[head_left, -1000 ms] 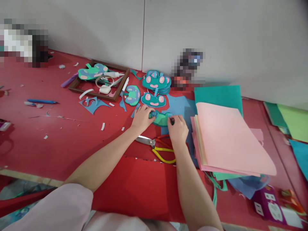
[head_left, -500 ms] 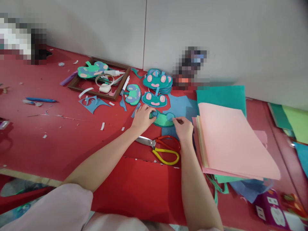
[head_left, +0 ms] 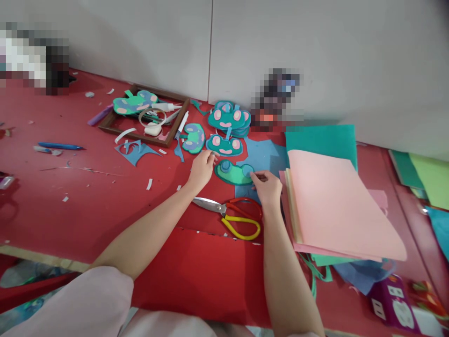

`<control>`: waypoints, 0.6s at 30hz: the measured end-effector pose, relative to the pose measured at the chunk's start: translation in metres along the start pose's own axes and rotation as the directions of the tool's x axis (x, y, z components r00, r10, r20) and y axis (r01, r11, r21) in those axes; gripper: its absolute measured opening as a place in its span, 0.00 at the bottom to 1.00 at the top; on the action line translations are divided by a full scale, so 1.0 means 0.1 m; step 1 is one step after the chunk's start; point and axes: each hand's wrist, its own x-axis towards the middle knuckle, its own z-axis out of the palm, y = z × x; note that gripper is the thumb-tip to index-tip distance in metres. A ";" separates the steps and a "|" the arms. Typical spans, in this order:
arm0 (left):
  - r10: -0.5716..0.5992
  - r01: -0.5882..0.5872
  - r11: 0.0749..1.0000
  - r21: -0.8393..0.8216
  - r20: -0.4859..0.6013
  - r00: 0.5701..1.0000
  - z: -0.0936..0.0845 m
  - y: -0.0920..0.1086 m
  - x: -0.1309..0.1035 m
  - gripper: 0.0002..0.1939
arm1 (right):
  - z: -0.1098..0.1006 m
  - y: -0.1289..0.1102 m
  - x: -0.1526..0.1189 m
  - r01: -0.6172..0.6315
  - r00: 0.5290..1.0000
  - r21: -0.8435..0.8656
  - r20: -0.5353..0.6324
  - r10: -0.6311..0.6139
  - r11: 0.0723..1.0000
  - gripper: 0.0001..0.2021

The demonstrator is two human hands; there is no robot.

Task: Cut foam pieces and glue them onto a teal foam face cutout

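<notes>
A green felt frog-shaped piece (head_left: 235, 174) with blue round eyes lies on the red table between my hands. My right hand (head_left: 267, 188) pinches its right edge, beside the right blue circle. Just off its left end is my left hand (head_left: 202, 171), thumb and fingers pressed together; something tiny may be between the tips, but I cannot make it out. Scissors (head_left: 242, 217) with one red and one yellow handle lie below the felt piece. Above it sits a finished frog face (head_left: 225, 145) with pink eyes and mouth.
More felt frog faces (head_left: 229, 119) are stacked behind. A brown wooden frame (head_left: 182, 119) holds glue and small tools. Blue felt (head_left: 266, 154) lies beneath and behind the work. Pink felt sheets (head_left: 343, 206) are piled at right, a blue pen (head_left: 59, 146) at left.
My left hand has come off the felt piece's left eye and moved slightly left and up, uncovering that end. My right hand stays at the right edge.
</notes>
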 end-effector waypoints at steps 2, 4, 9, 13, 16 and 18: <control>0.010 -0.010 1.000 -0.018 -0.012 1.000 0.01 -0.01 0.00 0.12 | 0.00 0.00 -0.01 0.015 1.000 -0.007 -0.007 -0.015 1.000 0.11; 0.040 -0.040 0.999 0.002 -0.010 0.999 0.01 -0.01 -0.02 0.10 | 0.01 0.01 -0.01 0.022 1.000 -0.002 -0.005 -0.022 1.000 0.12; 0.091 -0.095 0.993 0.066 0.050 0.995 -0.02 0.05 -0.06 0.06 | 0.01 0.03 0.01 0.012 1.000 0.019 0.008 -0.012 1.000 0.12; 0.122 -0.132 0.986 0.106 0.100 0.988 -0.01 0.04 -0.06 0.07 | 0.00 0.03 0.01 0.006 1.000 0.026 0.014 -0.007 1.000 0.12; 0.169 -0.183 0.976 0.116 0.119 0.978 0.00 0.01 -0.06 0.10 | 0.00 0.03 0.02 0.001 1.000 0.045 0.023 -0.002 0.999 0.12; 0.181 -0.198 0.972 0.129 0.131 0.975 0.00 0.01 -0.06 0.12 | 0.00 0.05 0.03 -0.009 0.999 0.073 0.032 0.007 0.997 0.12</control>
